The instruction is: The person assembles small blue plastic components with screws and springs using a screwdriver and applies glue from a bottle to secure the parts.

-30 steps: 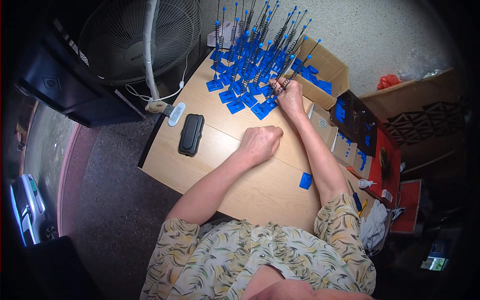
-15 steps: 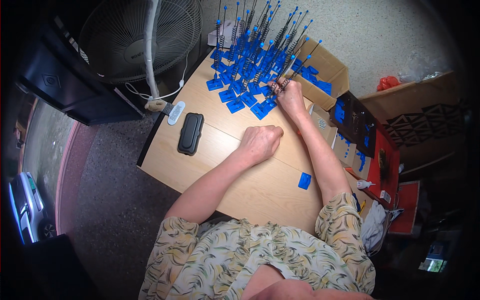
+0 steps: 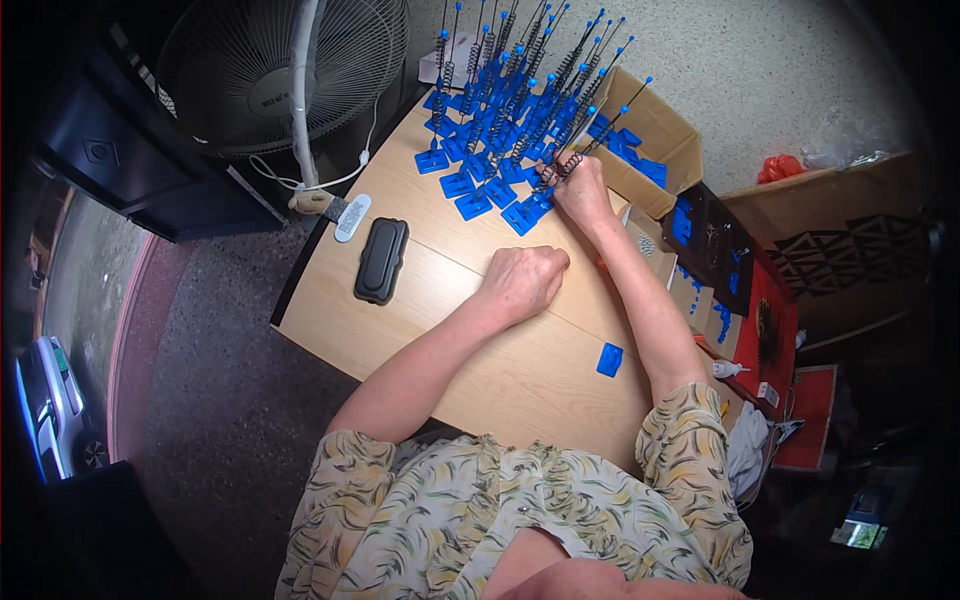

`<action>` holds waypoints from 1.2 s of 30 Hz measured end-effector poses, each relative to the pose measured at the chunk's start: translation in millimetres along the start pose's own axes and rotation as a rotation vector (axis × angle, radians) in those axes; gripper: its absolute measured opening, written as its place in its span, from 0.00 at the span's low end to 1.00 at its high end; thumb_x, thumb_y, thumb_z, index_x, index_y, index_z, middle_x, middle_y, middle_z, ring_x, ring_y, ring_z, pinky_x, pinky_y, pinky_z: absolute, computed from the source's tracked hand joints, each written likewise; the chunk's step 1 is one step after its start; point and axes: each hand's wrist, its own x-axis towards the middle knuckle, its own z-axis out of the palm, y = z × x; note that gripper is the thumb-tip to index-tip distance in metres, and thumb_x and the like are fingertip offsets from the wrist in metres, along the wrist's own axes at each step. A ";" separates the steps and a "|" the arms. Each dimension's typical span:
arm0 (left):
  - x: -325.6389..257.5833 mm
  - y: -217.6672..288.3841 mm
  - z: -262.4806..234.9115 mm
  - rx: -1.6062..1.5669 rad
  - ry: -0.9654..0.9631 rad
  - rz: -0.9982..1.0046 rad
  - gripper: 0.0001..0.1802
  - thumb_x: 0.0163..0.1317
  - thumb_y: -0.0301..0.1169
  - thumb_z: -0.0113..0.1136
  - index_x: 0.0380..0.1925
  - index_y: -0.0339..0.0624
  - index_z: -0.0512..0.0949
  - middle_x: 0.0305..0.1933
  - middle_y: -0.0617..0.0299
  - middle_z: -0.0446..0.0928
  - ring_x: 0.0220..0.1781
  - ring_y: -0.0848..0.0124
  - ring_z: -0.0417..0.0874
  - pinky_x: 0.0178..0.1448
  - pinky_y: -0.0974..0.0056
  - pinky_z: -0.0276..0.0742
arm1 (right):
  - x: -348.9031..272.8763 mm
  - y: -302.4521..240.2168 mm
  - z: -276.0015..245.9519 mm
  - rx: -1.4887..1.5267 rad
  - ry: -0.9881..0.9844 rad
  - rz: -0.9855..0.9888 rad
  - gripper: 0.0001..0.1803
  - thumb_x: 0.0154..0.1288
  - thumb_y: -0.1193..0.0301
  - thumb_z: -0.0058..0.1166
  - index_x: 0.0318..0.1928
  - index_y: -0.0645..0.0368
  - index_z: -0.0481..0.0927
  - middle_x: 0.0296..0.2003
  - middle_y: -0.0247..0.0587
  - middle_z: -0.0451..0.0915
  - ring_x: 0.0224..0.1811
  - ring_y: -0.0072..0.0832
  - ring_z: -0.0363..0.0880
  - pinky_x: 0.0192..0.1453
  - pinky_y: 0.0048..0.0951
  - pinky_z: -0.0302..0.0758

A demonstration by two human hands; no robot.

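Note:
My right hand (image 3: 577, 190) reaches to the far side of the wooden table (image 3: 440, 330) and pinches a thin black spring rod that stands on a blue square base (image 3: 528, 213). Around it stand several more blue bases with upright spring rods (image 3: 500, 110). My left hand (image 3: 522, 280) rests on the table top as a closed fist, with nothing visible in it. A single flat blue base (image 3: 609, 359) lies alone near my right elbow.
A black oblong case (image 3: 381, 260) and a small white remote (image 3: 351, 217) lie at the table's left edge. A standing fan (image 3: 285, 70) is beyond them. An open cardboard box (image 3: 655, 140) with blue parts sits at the right, beside dark trays (image 3: 715, 245) and a red box (image 3: 775, 340).

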 end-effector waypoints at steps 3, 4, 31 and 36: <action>-0.4 0.3 -0.4 -0.008 0.006 -0.002 0.06 0.64 0.29 0.59 0.36 0.42 0.83 0.32 0.54 0.85 0.33 0.55 0.88 0.36 0.51 0.82 | 0.6 -1.1 -2.8 -0.011 -0.006 -0.020 0.08 0.59 0.77 0.67 0.27 0.68 0.80 0.24 0.61 0.80 0.30 0.54 0.83 0.35 0.48 0.76; -0.5 0.1 -0.6 -0.013 0.026 0.009 0.06 0.64 0.29 0.59 0.36 0.42 0.83 0.32 0.54 0.85 0.33 0.55 0.88 0.36 0.51 0.82 | 1.4 -2.0 -4.0 -0.023 0.003 -0.024 0.08 0.59 0.77 0.67 0.27 0.68 0.80 0.24 0.61 0.80 0.30 0.54 0.83 0.35 0.48 0.76; 4.5 -0.9 -10.8 -0.343 0.121 -0.072 0.09 0.68 0.30 0.59 0.43 0.40 0.85 0.36 0.51 0.87 0.35 0.57 0.89 0.41 0.55 0.85 | -41.1 -43.3 -80.1 -0.001 0.092 0.197 0.13 0.65 0.66 0.65 0.38 0.67 0.87 0.27 0.52 0.84 0.26 0.34 0.84 0.35 0.36 0.78; 4.3 13.7 -15.5 -1.223 0.044 -0.445 0.26 0.75 0.38 0.61 0.63 0.28 0.74 0.50 0.55 0.84 0.49 0.72 0.86 0.51 0.68 0.84 | -97.9 -75.6 -104.0 0.199 0.130 0.236 0.12 0.66 0.69 0.68 0.32 0.67 0.86 0.22 0.32 0.82 0.26 0.13 0.75 0.29 0.23 0.72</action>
